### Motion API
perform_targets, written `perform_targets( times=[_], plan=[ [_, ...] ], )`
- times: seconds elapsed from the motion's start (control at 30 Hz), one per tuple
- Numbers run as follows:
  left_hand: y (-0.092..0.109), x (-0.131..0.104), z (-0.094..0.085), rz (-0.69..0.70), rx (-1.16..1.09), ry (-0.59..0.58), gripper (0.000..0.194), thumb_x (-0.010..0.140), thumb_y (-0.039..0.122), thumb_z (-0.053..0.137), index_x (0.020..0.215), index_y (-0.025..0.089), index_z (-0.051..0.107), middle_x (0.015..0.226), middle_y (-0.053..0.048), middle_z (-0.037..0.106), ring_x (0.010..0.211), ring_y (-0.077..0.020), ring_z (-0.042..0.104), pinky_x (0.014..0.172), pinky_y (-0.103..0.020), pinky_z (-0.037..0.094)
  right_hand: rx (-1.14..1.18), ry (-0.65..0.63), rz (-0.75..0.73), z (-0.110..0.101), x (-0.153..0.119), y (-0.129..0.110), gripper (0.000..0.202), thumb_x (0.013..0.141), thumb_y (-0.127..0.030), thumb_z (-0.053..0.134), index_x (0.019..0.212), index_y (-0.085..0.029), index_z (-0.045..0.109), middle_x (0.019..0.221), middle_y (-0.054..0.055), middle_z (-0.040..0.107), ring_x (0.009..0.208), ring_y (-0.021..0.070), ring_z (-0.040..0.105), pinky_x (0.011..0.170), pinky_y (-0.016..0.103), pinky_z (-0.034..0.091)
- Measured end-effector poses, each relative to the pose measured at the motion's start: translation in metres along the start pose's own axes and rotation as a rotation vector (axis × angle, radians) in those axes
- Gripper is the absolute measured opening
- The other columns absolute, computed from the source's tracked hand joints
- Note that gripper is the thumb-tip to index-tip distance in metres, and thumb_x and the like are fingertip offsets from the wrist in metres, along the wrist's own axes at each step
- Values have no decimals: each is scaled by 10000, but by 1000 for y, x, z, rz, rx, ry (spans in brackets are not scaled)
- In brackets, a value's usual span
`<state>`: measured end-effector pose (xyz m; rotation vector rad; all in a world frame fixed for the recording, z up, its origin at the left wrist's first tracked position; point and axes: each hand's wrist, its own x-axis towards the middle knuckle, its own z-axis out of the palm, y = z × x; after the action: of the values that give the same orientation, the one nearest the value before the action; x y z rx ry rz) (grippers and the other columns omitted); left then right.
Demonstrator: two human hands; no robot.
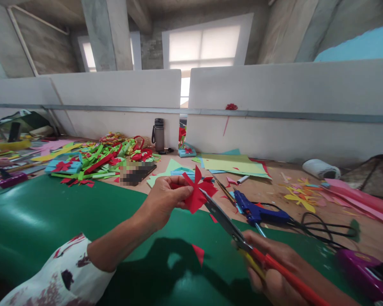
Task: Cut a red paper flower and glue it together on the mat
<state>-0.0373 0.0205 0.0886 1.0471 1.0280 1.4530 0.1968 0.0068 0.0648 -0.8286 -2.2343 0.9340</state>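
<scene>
Pinched between thumb and fingers of my left hand (166, 197) is a red paper flower (198, 193) with several cut petals, held up above a green mat (140, 229). My right hand (271, 263) grips scissors (232, 231) with red and yellow handles. Their blades point up and left, and the tips reach the flower near its centre. The blades look closed or nearly so. A red paper scrap (198, 255) lies on the mat below. Just beyond the scissors rests a blue glue gun (258, 210) with a black cord.
At the back left is a heap of green and red paper strips (115, 155) near a blue box (64, 166). A dark bottle (159, 135) stands by the white partition (274, 89). Coloured sheets (232, 165) lie behind the flower; yellow cutouts (301, 199) and a purple tool (364, 272) are at right.
</scene>
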Motion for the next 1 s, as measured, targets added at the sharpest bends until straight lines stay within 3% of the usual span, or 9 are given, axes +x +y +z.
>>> perform_targets(
  times=[0.3,0.63,1.0],
  plan=[
    [3,-5,7,35,-31,104,162,587,196,690,611,120,549,497,25,574,451,-93,550,446,-203,464,-42,1,2,-2,0,3,563,800,-689,329,888,-239,655,619,47,617,519,169,572,447,241,476],
    [1,-8,12,38,25,137,133,605,202,658,621,138,543,516,5,603,475,-122,587,463,-217,457,-84,0,21,4,-5,9,565,834,-643,332,1142,-252,598,593,43,626,510,189,595,441,249,483],
    [-1,-7,14,36,37,118,128,626,210,647,611,136,543,515,-8,612,465,-118,582,464,-212,444,-261,-11,24,-3,-2,16,397,824,-511,450,1080,-259,620,597,26,647,495,181,600,395,218,445]
  ],
)
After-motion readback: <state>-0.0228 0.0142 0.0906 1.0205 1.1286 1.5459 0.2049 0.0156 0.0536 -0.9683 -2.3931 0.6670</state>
